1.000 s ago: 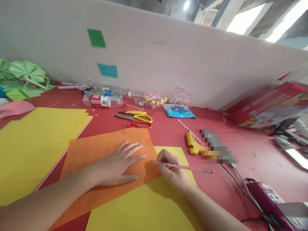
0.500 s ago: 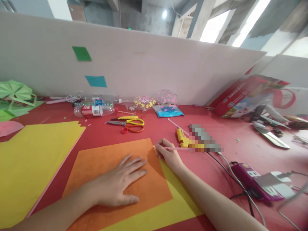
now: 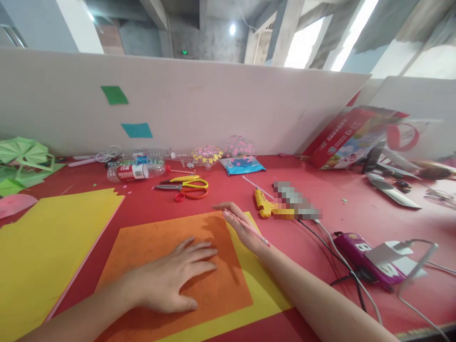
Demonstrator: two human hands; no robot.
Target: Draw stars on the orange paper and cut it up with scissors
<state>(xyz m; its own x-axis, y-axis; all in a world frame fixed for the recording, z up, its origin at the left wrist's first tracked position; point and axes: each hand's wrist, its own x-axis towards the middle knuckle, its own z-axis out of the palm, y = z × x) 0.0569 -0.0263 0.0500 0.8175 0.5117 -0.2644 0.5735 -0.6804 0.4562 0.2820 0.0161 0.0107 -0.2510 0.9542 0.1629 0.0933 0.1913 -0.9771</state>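
My left hand [image 3: 178, 275] lies flat on an orange sheet of paper [image 3: 142, 242], its fingers spread. Beneath the orange sheet, a yellow sheet [image 3: 260, 275] shows along the right and bottom sides. Over the upper right corner of the sheets is my right hand [image 3: 242, 228]. A pink pencil [image 3: 252, 231] rests in it, slanting back toward the wrist, while the index finger stretches out to the left. The pencil's front end is at the thumb and fingers, and whether it touches the paper cannot be seen.
Yellow sheets [image 3: 53, 237] are stacked at left. Scissors [image 3: 192, 185], plastic bottles [image 3: 128, 172] and a blue packet [image 3: 242, 165] lie toward the white partition [image 3: 213, 104]. At right are a yellow glue gun [image 3: 263, 204], a purple power strip [image 3: 370, 261] with cables and a red bag [image 3: 349, 137].
My right hand has turned, and the pencil has swung from pointing sideways to lying back along the hand. Its index finger now extends. My left hand stays on the orange sheet; the view has tilted slightly.
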